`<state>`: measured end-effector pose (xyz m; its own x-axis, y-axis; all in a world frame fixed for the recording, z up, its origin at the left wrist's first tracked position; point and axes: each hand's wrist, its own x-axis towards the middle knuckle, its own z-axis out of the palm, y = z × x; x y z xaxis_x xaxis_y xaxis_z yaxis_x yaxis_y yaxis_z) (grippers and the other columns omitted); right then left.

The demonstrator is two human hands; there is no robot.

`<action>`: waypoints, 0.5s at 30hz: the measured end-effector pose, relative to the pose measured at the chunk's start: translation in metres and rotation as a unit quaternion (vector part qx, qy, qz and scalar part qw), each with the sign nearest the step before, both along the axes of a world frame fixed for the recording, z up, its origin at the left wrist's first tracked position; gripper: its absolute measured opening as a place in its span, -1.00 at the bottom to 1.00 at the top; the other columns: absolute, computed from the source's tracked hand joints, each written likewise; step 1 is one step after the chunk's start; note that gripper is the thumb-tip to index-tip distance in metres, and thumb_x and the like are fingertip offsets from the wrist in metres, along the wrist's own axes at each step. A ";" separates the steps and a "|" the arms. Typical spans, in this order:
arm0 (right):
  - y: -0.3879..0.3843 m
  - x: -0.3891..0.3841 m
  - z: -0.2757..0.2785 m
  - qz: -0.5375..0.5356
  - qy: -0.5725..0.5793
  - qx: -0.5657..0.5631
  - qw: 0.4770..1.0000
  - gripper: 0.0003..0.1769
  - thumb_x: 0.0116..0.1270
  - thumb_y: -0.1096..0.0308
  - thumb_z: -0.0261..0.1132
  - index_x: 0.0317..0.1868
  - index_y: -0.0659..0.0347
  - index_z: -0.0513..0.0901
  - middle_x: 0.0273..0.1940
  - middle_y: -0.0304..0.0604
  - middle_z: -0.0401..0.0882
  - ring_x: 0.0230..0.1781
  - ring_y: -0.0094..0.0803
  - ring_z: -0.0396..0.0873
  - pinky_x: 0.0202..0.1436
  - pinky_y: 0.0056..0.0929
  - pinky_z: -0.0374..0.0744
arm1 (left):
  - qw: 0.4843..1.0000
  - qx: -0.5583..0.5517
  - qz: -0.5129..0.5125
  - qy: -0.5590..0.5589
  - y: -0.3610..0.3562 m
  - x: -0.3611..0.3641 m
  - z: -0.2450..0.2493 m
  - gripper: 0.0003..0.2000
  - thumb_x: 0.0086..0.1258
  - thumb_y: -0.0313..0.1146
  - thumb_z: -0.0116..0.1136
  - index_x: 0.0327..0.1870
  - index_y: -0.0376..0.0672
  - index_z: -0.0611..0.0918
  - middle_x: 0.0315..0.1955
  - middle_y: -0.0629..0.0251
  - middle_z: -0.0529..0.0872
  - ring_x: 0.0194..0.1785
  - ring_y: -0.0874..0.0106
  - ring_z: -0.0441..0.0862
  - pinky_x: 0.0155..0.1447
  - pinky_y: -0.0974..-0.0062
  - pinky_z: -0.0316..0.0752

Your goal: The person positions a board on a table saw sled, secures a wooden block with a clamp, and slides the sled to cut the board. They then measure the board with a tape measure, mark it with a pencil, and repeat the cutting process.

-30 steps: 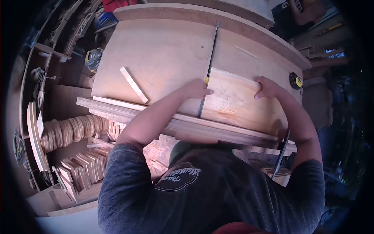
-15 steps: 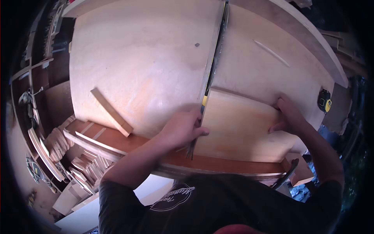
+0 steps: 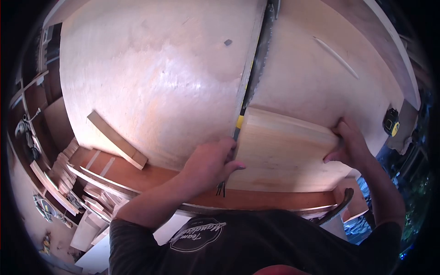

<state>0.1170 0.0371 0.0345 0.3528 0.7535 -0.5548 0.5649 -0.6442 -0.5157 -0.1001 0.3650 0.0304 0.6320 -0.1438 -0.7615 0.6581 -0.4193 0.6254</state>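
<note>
A pale wooden board lies on the large plywood sheet at the front right. My right hand grips its right end, fingers at the far corner and thumb along the near side. Against the board's left edge runs a long, narrow dark strip with a yellow-and-black band at its near part; its exact kind I cannot make out. My left hand has its fingers curled round the near end of this strip, with the thumb pointing right over the board.
A short wooden strip lies at the left, near a reddish-brown ledge. A pencil and a yellow-and-black tape measure are on the right. Wood pieces and shelves stand on the left. A small dark chip lies farther back.
The view has shifted and moved closer to the sheet. The board's far edge looks more tilted, its face catching light differently. Both hands keep their places on the strip and board.
</note>
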 end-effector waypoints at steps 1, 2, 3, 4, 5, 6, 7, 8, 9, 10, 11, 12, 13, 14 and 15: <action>-0.001 0.001 -0.001 0.004 0.000 0.001 1.000 -0.08 -0.52 -0.09 0.69 -0.15 0.30 0.53 -0.12 0.00 0.42 -0.08 0.03 0.45 -0.02 -0.14 0.47 | 1.000 0.001 0.004 0.000 0.000 0.001 0.001 -0.60 0.30 -0.18 0.41 -0.06 -0.30 0.55 -0.29 0.09 0.79 -0.15 0.23 0.79 -0.04 0.32 0.66; -0.002 0.000 -0.002 -0.002 0.001 -0.001 1.000 -0.08 -0.53 -0.10 0.69 -0.16 0.30 0.53 -0.12 0.00 0.41 -0.09 0.02 0.45 -0.03 -0.14 0.47 | 1.000 0.003 -0.001 0.000 -0.001 0.001 0.001 -0.60 0.31 -0.18 0.40 -0.05 -0.31 0.55 -0.29 0.08 0.79 -0.15 0.23 0.79 -0.04 0.32 0.66; -0.002 -0.001 -0.002 -0.008 0.002 -0.004 1.000 -0.08 -0.53 -0.10 0.68 -0.16 0.31 0.52 -0.13 0.00 0.41 -0.10 0.02 0.45 -0.04 -0.14 0.47 | 1.000 0.005 -0.007 -0.001 -0.001 0.001 0.001 -0.60 0.31 -0.19 0.40 -0.05 -0.31 0.55 -0.29 0.08 0.79 -0.15 0.23 0.79 -0.04 0.32 0.66; -0.001 -0.001 -0.001 -0.006 0.002 -0.004 1.000 -0.08 -0.53 -0.10 0.68 -0.16 0.31 0.52 -0.13 0.00 0.41 -0.10 0.02 0.45 -0.04 -0.14 0.47 | 1.000 0.005 -0.005 -0.001 0.000 0.001 0.001 -0.60 0.31 -0.19 0.40 -0.05 -0.31 0.55 -0.29 0.08 0.79 -0.15 0.23 0.79 -0.04 0.32 0.66; -0.001 -0.001 0.000 -0.003 -0.002 -0.006 1.000 -0.08 -0.54 -0.09 0.69 -0.17 0.31 0.52 -0.13 0.00 0.41 -0.10 0.02 0.45 -0.04 -0.14 0.48 | 1.000 0.005 -0.008 0.005 -0.001 0.002 0.001 -0.60 0.31 -0.19 0.40 -0.05 -0.31 0.55 -0.29 0.08 0.79 -0.16 0.22 0.79 -0.05 0.32 0.66; 0.000 -0.001 0.001 0.001 -0.004 -0.007 1.000 -0.07 -0.55 -0.07 0.69 -0.17 0.31 0.52 -0.13 0.00 0.42 -0.10 0.02 0.45 -0.04 -0.15 0.48 | 1.000 0.005 -0.011 0.012 -0.001 0.001 0.001 -0.60 0.31 -0.19 0.39 -0.04 -0.31 0.55 -0.29 0.08 0.79 -0.16 0.22 0.79 -0.05 0.32 0.66; 0.000 -0.001 0.001 0.002 -0.004 -0.008 1.000 -0.07 -0.55 -0.07 0.69 -0.17 0.31 0.52 -0.13 0.00 0.42 -0.10 0.02 0.45 -0.04 -0.15 0.48 | 1.000 0.005 -0.010 0.012 -0.001 0.001 0.000 -0.60 0.31 -0.19 0.39 -0.04 -0.31 0.55 -0.29 0.08 0.79 -0.16 0.22 0.79 -0.05 0.32 0.66; 0.000 -0.002 0.001 0.002 -0.010 -0.004 1.000 -0.07 -0.56 -0.05 0.70 -0.16 0.31 0.52 -0.12 0.00 0.42 -0.10 0.02 0.45 -0.05 -0.15 0.48 | 1.000 0.007 -0.013 -0.002 -0.001 0.000 -0.001 -0.60 0.31 -0.20 0.39 -0.05 -0.32 0.55 -0.29 0.08 0.79 -0.16 0.22 0.79 -0.05 0.32 0.66; 0.000 -0.003 0.002 0.002 -0.015 0.000 1.000 -0.07 -0.58 -0.03 0.71 -0.16 0.31 0.51 -0.12 -0.01 0.42 -0.10 0.02 0.45 -0.05 -0.15 0.48 | 1.000 0.009 -0.015 -0.015 -0.002 -0.001 -0.001 -0.61 0.32 -0.20 0.39 -0.05 -0.32 0.55 -0.29 0.08 0.79 -0.16 0.22 0.79 -0.05 0.32 0.66; 0.000 -0.003 0.002 0.004 -0.015 0.000 1.000 -0.07 -0.58 -0.03 0.71 -0.16 0.31 0.51 -0.12 -0.01 0.42 -0.10 0.02 0.45 -0.05 -0.15 0.48 | 1.000 0.010 -0.014 -0.015 -0.002 -0.003 -0.002 -0.61 0.32 -0.20 0.39 -0.05 -0.32 0.55 -0.29 0.08 0.79 -0.16 0.22 0.79 -0.05 0.32 0.66; 0.001 -0.002 0.003 0.004 -0.014 -0.003 1.000 -0.07 -0.58 -0.01 0.71 -0.16 0.30 0.51 -0.12 -0.01 0.42 -0.10 0.02 0.46 -0.05 -0.15 0.48 | 1.000 -0.001 0.003 -0.010 -0.002 -0.004 -0.003 -0.61 0.30 -0.17 0.39 -0.09 -0.29 0.54 -0.32 0.06 0.74 -0.17 0.11 0.72 -0.08 0.20 0.58; 0.002 -0.002 0.003 0.004 -0.013 -0.006 1.000 -0.07 -0.59 0.01 0.71 -0.15 0.30 0.51 -0.12 -0.01 0.43 -0.09 0.02 0.46 -0.05 -0.15 0.48 | 1.000 -0.012 0.021 -0.005 -0.003 -0.005 -0.003 -0.61 0.28 -0.14 0.39 -0.14 -0.27 0.53 -0.36 0.04 0.69 -0.19 0.00 0.65 -0.11 0.09 0.51; 0.003 -0.002 0.004 0.006 -0.013 -0.006 1.000 -0.07 -0.59 0.01 0.71 -0.15 0.30 0.51 -0.12 -0.01 0.43 -0.09 0.02 0.46 -0.05 -0.15 0.48 | 1.000 -0.011 0.023 -0.005 -0.003 -0.006 -0.003 -0.61 0.28 -0.14 0.39 -0.14 -0.27 0.53 -0.36 0.04 0.69 -0.19 0.00 0.65 -0.11 0.09 0.51; 0.003 -0.002 0.004 0.001 -0.007 -0.010 1.000 -0.09 -0.54 -0.05 0.68 -0.15 0.29 0.53 -0.13 -0.01 0.42 -0.09 0.02 0.45 -0.03 -0.14 0.47 | 1.000 -0.009 0.024 -0.014 -0.003 -0.006 -0.003 -0.61 0.28 -0.14 0.39 -0.14 -0.27 0.54 -0.36 0.04 0.69 -0.19 0.00 0.65 -0.11 0.09 0.51; 0.004 -0.001 0.004 -0.005 -0.001 -0.013 1.000 -0.11 -0.50 -0.11 0.65 -0.15 0.28 0.56 -0.13 -0.01 0.41 -0.09 0.01 0.45 -0.02 -0.13 0.47 | 0.999 -0.007 0.025 -0.023 -0.003 -0.006 -0.003 -0.60 0.28 -0.14 0.39 -0.13 -0.27 0.54 -0.35 0.04 0.69 -0.18 0.00 0.66 -0.10 0.09 0.51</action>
